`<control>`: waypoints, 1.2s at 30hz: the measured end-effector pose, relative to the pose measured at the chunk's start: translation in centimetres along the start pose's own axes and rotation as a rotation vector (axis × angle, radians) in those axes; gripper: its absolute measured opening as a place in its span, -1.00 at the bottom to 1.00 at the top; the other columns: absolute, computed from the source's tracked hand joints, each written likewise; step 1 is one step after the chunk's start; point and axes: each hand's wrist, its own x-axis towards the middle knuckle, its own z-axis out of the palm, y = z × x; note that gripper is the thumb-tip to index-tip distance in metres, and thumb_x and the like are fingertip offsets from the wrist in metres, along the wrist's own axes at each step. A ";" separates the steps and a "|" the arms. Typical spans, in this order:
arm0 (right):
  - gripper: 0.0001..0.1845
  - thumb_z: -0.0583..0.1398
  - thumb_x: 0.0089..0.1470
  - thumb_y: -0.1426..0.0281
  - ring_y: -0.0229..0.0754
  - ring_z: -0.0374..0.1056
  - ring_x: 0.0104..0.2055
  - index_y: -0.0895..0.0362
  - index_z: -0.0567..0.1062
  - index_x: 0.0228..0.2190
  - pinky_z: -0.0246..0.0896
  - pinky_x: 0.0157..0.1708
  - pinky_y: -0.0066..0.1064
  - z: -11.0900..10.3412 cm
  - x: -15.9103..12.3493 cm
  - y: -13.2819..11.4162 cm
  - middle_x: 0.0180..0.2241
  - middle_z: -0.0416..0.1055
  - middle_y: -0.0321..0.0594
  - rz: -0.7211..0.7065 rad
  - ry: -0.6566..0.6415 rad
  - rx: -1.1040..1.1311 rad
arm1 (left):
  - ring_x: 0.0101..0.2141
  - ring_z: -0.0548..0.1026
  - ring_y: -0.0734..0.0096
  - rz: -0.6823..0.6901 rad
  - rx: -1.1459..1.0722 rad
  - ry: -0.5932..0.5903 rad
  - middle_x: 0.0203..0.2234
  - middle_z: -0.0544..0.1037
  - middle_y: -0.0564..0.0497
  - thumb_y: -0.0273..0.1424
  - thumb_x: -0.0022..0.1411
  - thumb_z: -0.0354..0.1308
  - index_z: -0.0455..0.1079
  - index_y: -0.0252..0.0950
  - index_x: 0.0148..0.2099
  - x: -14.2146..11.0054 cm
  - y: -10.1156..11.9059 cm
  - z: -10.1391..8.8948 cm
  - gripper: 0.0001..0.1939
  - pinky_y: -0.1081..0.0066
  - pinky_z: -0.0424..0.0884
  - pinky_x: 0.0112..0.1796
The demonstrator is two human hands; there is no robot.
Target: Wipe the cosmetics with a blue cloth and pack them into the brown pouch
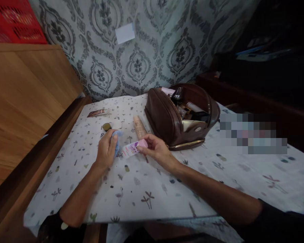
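Observation:
Over the middle of the printed tablecloth, my right hand (155,148) grips a white tube (130,150) with purple print by its pink cap end. My left hand (106,148) is closed around a light blue cloth (117,143), close to the tube's other end. Behind my right hand lies a beige tube (140,127) on the table. A brown cosmetic bag (164,118) stands unzipped at the right, with several bottles and cosmetics inside. Beyond my left hand are a round olive-green item (106,127) and a slim brown-and-clear tube (96,113).
The tablecloth (131,199) has small palm and flamingo prints. A wooden panel (32,91) borders the left side, with a red basket (17,22) above it. Patterned wall covering (152,50) rises behind. Dark furniture (255,94) stands at the right, near a blurred-out patch.

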 end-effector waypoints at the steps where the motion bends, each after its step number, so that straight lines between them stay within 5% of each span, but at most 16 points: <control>1: -0.58 0.44 -0.12 0.13 -0.29 0.30 -0.41 0.11 0.44 -0.35 0.25 -0.40 -0.43 0.0 0.0 0.1 -0.42 0.38 -0.35 -0.008 -0.011 -0.020 | -0.29 0.45 0.30 0.086 0.040 0.009 -0.32 0.50 -0.05 -0.15 0.47 -0.10 0.47 -0.23 -0.07 -0.3 0.4 0.3 -0.62 0.37 0.39 -0.22; 5: -0.57 0.47 -0.19 0.17 -0.26 0.31 -0.37 0.11 0.45 -0.38 0.29 -0.33 -0.40 0.2 0.0 0.5 -0.42 0.37 -0.36 -0.019 -0.033 -0.036 | -0.14 0.47 0.23 0.402 0.254 -0.174 -0.17 0.52 -0.13 -0.31 0.47 -0.08 0.42 -0.26 0.06 -1.4 1.3 1.8 -0.69 0.28 0.41 -0.09; 8: -0.52 0.51 -0.28 0.16 -0.24 0.32 -0.36 0.11 0.46 -0.40 0.31 -0.29 -0.38 0.0 0.1 0.3 -0.42 0.41 -0.34 -0.007 0.012 0.004 | -0.17 0.46 0.22 0.411 0.347 -0.247 -0.20 0.52 -0.13 -0.31 0.46 -0.07 0.42 -0.27 -0.02 -1.2 0.7 2.0 -0.73 0.29 0.41 -0.14; 16: -0.53 0.49 -0.19 0.10 -0.27 0.30 -0.38 0.14 0.53 -0.35 0.23 -0.35 -0.42 -0.7 0.4 -0.7 -0.41 0.45 -0.30 0.007 0.170 0.160 | -0.47 0.36 0.37 -0.122 -0.153 -0.604 -0.50 0.41 0.03 -0.06 0.37 0.07 0.42 -0.26 -0.32 -0.1 -1.1 1.0 -0.62 0.40 0.28 -0.43; 20: -0.48 0.50 -0.23 0.07 -0.28 0.29 -0.37 0.13 0.57 -0.31 0.21 -0.36 -0.43 -0.5 0.1 -0.8 -0.35 0.48 -0.26 0.127 0.000 0.300 | -0.55 0.33 0.44 -0.404 -0.504 -0.599 -0.53 0.43 0.03 0.07 0.16 0.26 0.48 -0.31 -0.29 -0.6 -1.0 1.6 -0.52 0.45 0.24 -0.53; 23: -0.47 0.52 -0.25 0.09 -0.27 0.33 -0.33 0.11 0.59 -0.28 0.23 -0.35 -0.43 -0.2 0.0 -0.8 -0.33 0.49 -0.25 0.195 -0.131 0.372 | -0.54 0.39 0.41 -0.454 -0.604 -0.608 -0.52 0.47 -0.01 0.10 0.12 0.28 0.51 -0.34 -0.28 -0.7 -1.0 2.0 -0.46 0.43 0.29 -0.51; 27: -0.42 0.54 -0.34 0.06 -0.35 0.27 -0.47 0.13 0.52 -0.36 0.21 -0.48 -0.49 -0.2 0.2 -0.7 -0.40 0.48 -0.30 0.169 -0.010 0.352 | -0.58 0.24 0.51 -0.387 -0.397 -0.416 -0.60 0.30 0.11 0.08 0.24 0.17 0.37 -0.28 -0.39 -0.7 -0.2 2.0 -0.51 0.48 0.17 -0.56; 30: -0.38 0.52 -0.32 0.00 -0.40 0.15 -0.62 0.13 0.43 -0.39 0.13 -0.63 -0.50 -0.4 0.3 -0.3 -0.54 0.42 -0.38 0.141 0.081 0.226 | -0.53 0.27 0.49 -0.236 -0.179 -0.238 -0.55 0.31 0.12 -0.04 0.38 0.05 0.37 -0.25 -0.27 -1.1 0.9 2.0 -0.63 0.48 0.23 -0.49; 33: -0.40 0.51 -0.28 0.02 -0.34 0.21 -0.64 0.12 0.40 -0.38 0.19 -0.64 -0.47 -0.4 0.4 0.0 -0.62 0.35 -0.44 0.140 0.071 0.148 | -0.33 0.44 0.37 0.042 -0.028 -0.279 -0.31 0.48 0.01 -0.17 0.41 0.05 0.37 -0.24 -0.03 -1.9 1.8 2.4 -0.73 0.41 0.37 -0.27; 36: -0.42 0.53 -0.33 0.10 -0.30 0.33 -0.54 0.14 0.43 -0.39 0.30 -0.52 -0.44 -0.4 0.4 0.2 -0.53 0.44 -0.37 0.153 0.035 0.162 | -0.26 0.47 0.31 0.188 0.072 -0.347 -0.24 0.50 -0.04 -0.22 0.41 0.06 0.33 -0.25 -0.02 -2.3 1.8 2.8 -0.77 0.36 0.37 -0.23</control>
